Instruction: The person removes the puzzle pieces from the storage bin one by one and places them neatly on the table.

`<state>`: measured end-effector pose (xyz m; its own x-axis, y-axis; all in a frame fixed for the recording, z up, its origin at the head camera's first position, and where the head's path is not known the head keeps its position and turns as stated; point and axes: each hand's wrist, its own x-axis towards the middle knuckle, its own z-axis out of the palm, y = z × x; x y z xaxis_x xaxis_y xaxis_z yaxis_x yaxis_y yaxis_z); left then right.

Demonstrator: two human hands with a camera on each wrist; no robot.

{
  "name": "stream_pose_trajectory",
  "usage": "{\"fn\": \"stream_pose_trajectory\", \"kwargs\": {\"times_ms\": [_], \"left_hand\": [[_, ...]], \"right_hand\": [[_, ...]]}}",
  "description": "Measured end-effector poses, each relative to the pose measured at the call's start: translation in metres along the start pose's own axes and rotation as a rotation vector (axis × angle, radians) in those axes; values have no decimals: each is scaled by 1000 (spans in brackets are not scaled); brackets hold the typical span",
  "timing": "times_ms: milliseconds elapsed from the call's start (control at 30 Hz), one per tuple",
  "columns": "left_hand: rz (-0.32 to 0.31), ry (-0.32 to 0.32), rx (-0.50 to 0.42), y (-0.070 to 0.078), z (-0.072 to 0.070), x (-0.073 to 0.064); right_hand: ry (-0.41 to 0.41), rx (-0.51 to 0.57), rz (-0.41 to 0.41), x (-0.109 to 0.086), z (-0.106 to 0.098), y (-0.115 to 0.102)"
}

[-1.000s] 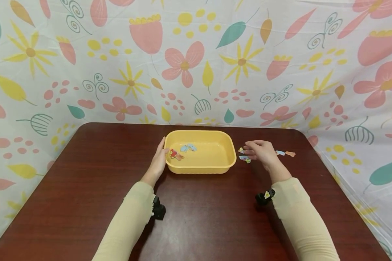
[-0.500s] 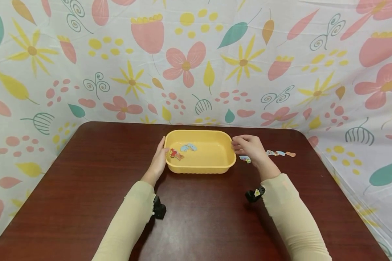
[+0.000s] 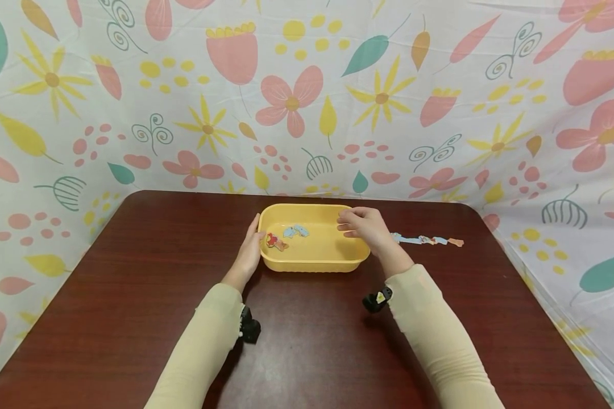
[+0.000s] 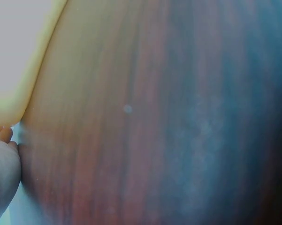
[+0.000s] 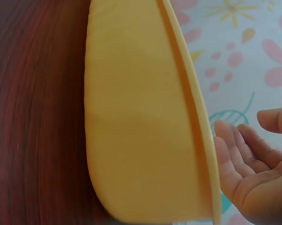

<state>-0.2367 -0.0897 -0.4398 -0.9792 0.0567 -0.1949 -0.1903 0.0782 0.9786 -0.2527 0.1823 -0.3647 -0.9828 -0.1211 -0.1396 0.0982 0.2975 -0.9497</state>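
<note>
A yellow plastic tub (image 3: 314, 265) stands toward the back of the table. My left hand (image 3: 244, 253) holds its left end, the thumb at the rim and the fingers along the outer wall. Inside, at the left, lie light blue cut-out pieces (image 3: 301, 230) and a red and brown piece (image 3: 276, 243). Over the tub's right end is my right hand (image 3: 364, 226). In the right wrist view the right hand's fingers (image 5: 239, 145) are loosely bent, the thumb apart, with nothing between them.
Several small printed cut-out pieces (image 3: 430, 240) lie in a row on the dark wooden table (image 3: 307, 341), right of the tub. The right forearm hides part of that area. A flower-patterned cloth (image 3: 307, 113) hangs behind the table.
My right hand has moved left from above the loose pieces to over the tub's right end, uncovering more of the row. The left hand and tub have stayed in place.
</note>
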Motion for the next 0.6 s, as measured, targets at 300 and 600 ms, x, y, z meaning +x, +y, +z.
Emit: {"fn": "stream_pose_trajectory", "kwargs": {"times_ms": [300, 600], "left_hand": [[3, 20, 10, -3, 0, 2], [10, 24, 30, -4, 0, 1]], "right_hand": [[-42, 8, 4, 7, 26, -1], [-85, 13, 7, 14, 51, 1]]}}
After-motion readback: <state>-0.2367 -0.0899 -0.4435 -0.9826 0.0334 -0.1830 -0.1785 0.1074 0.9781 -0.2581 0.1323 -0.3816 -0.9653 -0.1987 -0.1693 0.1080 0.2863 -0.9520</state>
